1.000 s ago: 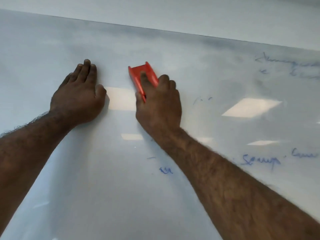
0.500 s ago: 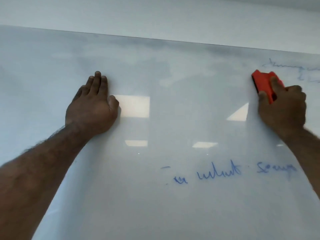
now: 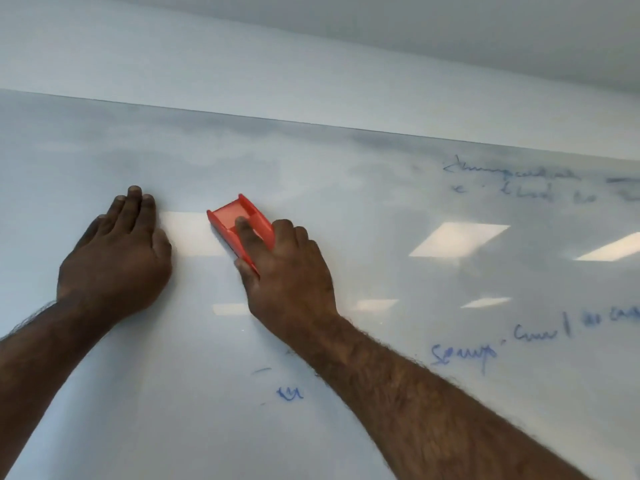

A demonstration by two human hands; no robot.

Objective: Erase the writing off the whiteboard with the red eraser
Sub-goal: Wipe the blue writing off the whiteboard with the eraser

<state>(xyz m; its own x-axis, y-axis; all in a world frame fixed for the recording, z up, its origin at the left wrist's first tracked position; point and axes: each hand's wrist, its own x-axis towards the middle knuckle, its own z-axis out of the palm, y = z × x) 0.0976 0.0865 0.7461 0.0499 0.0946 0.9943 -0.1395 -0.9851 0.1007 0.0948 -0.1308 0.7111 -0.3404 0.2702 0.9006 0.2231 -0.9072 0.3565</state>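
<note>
Right hand [image 3: 291, 271] closed around the red eraser [image 3: 239, 223], index finger laid along its top, thumb on the left side, other fingers curled on the right side; it presses the eraser against the whiteboard [image 3: 346, 202]. Left hand [image 3: 116, 261] open and flat, palm on the board, fingers together pointing up, just left of the eraser, not touching it. Eraser sits left of centre on the board, between the two hands. Its long axis runs diagonally, far end pointing up and to the left, near end hidden under the right hand. It looks like a red plastic block with raised side rails and a recessed top channel; the wiping face is against the board and not visible. Board surface around the hands is smeared grey-blue, with bright ceiling-light reflections [image 3: 457, 239]. Blue writing [image 3: 462, 353] remains to the lower right, a small blue scribble [image 3: 290, 393] below the right forearm, fainter lines [image 3: 512, 174] at upper right. Plain wall [image 3: 311, 74] above the board edge.
</note>
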